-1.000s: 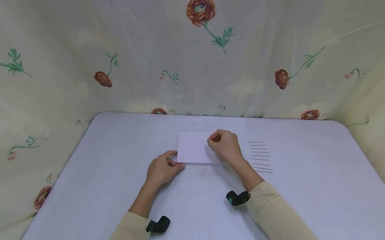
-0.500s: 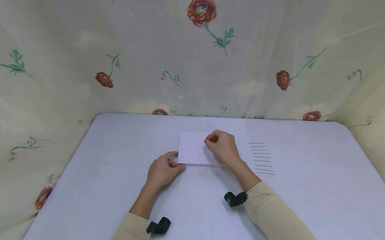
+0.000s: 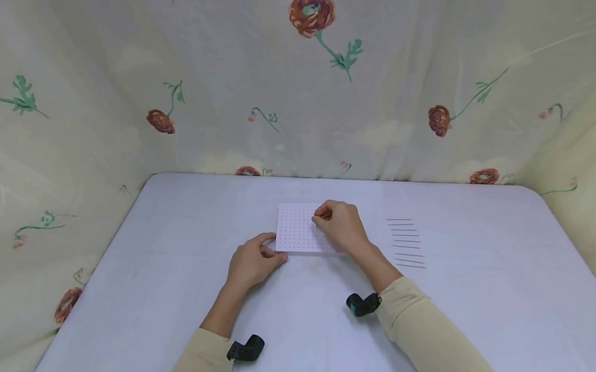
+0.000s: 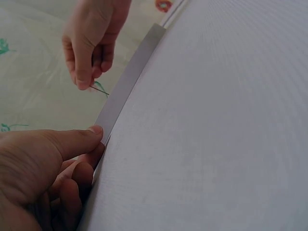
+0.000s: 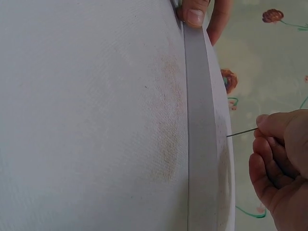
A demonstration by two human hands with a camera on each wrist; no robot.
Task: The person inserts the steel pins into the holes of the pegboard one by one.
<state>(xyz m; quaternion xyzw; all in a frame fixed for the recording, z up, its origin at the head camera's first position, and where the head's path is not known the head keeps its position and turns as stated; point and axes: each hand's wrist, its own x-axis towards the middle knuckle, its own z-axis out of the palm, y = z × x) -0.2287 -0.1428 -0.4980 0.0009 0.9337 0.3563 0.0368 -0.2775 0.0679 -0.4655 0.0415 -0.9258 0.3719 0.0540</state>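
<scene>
A white board with a grid of small holes lies flat on the table. My left hand holds its near left corner, the thumb along the front side and the fingers bent at the left side. Over the right part of the board, my right hand pinches a thin dark rod between thumb and fingertips. The rod's free end points down and sits right at the board's holed face. My right hand and forearm cover the board's right part in the head view.
Several similar thin rods lie in a spaced column to the right of the board. A white cloth covers the table. Behind and beside it hangs a flowered curtain. Each wrist wears a black camera.
My right hand has shifted a little to the left over the board, and the rod has turned from slanted to more upright. My left hand has stayed at the corner.
</scene>
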